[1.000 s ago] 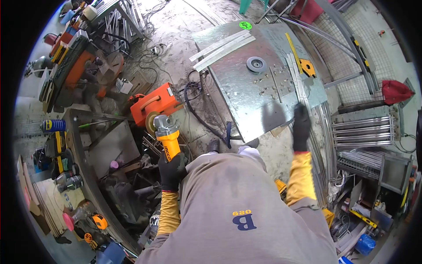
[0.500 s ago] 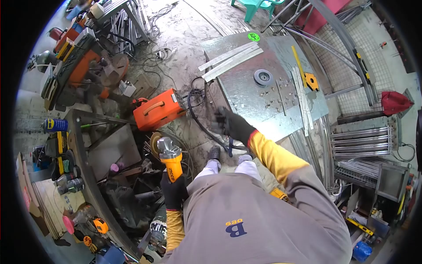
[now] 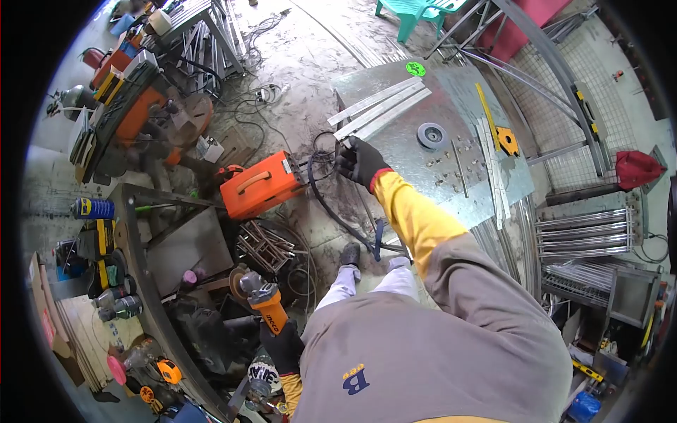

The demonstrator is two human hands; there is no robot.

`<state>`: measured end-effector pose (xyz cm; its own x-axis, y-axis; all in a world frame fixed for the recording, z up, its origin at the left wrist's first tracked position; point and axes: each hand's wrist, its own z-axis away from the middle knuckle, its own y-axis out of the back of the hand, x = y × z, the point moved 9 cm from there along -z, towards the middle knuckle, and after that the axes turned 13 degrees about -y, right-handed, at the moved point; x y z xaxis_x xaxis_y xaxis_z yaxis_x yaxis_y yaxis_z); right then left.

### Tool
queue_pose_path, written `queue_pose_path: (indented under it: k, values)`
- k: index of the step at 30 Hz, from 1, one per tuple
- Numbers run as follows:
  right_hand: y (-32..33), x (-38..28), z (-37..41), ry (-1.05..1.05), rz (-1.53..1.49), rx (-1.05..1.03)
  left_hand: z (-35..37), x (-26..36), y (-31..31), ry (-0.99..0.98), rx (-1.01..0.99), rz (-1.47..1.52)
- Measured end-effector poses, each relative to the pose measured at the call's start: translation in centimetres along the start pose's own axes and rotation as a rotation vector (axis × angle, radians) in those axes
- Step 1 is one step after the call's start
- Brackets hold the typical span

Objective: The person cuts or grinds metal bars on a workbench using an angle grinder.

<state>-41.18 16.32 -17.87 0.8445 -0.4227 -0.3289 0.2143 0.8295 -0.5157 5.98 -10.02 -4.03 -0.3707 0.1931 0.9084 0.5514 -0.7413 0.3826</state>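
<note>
My gloved left hand (image 3: pixel 281 345) is wrapped round the orange body of an angle grinder (image 3: pixel 266 303), whose disc points up and away at the lower left. Stretched forward, my gloved right hand (image 3: pixel 362 163) is at the left edge of a sheet-metal work surface (image 3: pixel 458 88). Its fingers are curled near the lower ends of several flat metal strips (image 3: pixel 381 106); what they hold, if anything, is hidden. A grey grinding disc (image 3: pixel 432 137) lies on the sheet, right of that hand.
An orange welding machine (image 3: pixel 262 185) stands on the floor to the left, with a black cable (image 3: pixel 331 210) near my feet. A steel frame bench (image 3: pixel 151 271) is at left. A yellow square (image 3: pixel 486 116) and narrow strips (image 3: pixel 491 169) lie on the sheet's right side.
My right hand has moved up and left, from over the floor gap to the sheet's edge by the strips. My left hand has lowered slightly with the angle grinder, which has tilted left.
</note>
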Motion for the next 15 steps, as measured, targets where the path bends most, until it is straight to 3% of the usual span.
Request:
queue_pose_path:
  k: [1, 2, 4, 5, 7, 8, 10, 12, 14, 15]
  values:
    - [-1.1, 0.3, -2.2, -0.055, -0.06, -0.778, 0.0, -0.2, 0.3, -0.021, 0.004, -0.017]
    - [-1.7, 0.5, 0.1, -0.054, -0.061, -0.777, -0.1, -0.4, 0.4, -0.021, 0.002, -0.018]
    - [0.9, 0.0, 6.8, 0.215, -0.015, -0.163, -0.4, -0.5, 0.1, -0.015, -0.033, -0.003]
    - [2.1, 0.5, 8.4, 0.264, 0.021, -0.173, -0.8, -0.5, 0.1, -0.02, -0.041, -0.002]
    - [5.7, 2.1, 12.9, 0.328, 0.088, -0.138, -1.3, 3.6, -1.5, -0.53, -0.215, -0.424]
    - [7.7, 3.4, 16.2, 0.342, 0.114, -0.092, -1.8, 3.8, -1.8, -0.539, -0.222, -0.425]
    - [8.6, 4.6, 24.2, 0.883, 1.388, 0.168, -3.5, 0.4, -2.3, -0.039, -0.209, 0.008]
    - [15.2, 9.1, 26.8, 0.354, 0.906, 0.164, -5.1, 0.4, -3.4, -0.013, -0.237, 0.092]
    - [18.5, 13.0, 30.0, 0.161, 0.576, 0.049, -6.5, 0.4, -4.4, 0.019, -0.275, 0.167]
    - [20.3, 13.9, 30.7, 0.169, 0.548, 0.059, -7.2, 0.1, -5.2, 0.084, -0.324, 0.279]
